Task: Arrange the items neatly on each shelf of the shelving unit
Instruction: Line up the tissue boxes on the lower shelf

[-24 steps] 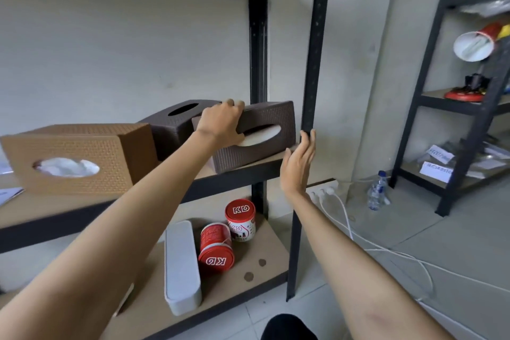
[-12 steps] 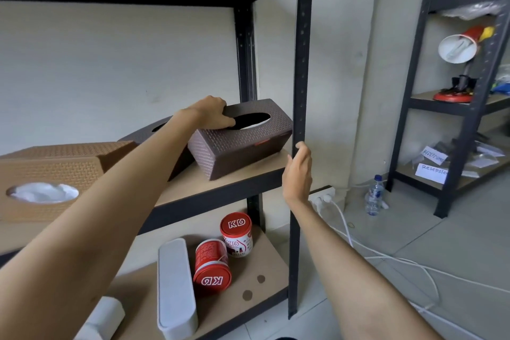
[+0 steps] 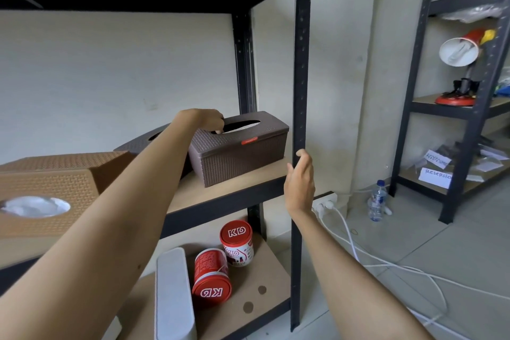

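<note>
Head view: the left hand [image 3: 205, 120] rests on the dark brown tissue box [image 3: 242, 150], fingertips curled into the near end of its top slot. That box sits upright at the right end of the middle shelf [image 3: 234, 188] — a second dark box [image 3: 143, 143] lies behind it, a tan tissue box [image 3: 52, 188] at far left. The right hand [image 3: 299, 182] is loosely curled around the front upright post [image 3: 301, 63]. Lower shelf — two red tins [image 3: 220, 262], one tipped on its side, beside a white case [image 3: 172, 295].
</note>
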The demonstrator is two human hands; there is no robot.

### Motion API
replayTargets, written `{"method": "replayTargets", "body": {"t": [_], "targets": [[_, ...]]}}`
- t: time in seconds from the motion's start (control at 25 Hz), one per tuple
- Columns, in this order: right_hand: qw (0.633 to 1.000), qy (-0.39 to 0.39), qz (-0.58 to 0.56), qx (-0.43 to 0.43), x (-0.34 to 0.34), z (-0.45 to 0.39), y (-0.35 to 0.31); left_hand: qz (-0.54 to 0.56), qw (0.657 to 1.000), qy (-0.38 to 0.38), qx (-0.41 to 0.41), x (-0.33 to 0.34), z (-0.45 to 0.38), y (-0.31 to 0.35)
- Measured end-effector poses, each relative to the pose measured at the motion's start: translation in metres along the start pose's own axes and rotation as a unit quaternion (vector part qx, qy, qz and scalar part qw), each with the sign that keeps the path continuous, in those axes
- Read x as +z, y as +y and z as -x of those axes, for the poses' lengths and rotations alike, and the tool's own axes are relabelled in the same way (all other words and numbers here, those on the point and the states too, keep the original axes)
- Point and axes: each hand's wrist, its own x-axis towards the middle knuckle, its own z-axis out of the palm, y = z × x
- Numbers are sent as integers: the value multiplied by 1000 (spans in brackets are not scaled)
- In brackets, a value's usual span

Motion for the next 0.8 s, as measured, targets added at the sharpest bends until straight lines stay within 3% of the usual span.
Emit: {"method": "replayTargets", "body": {"t": [0.36,0.8], "targets": [[1000,8,-10,-1,2,1,1,34,997,-62,15,6,-15,0],[1000,7,-9,2,1,1,1,82,995,-58,19,7,-13,9]]}}
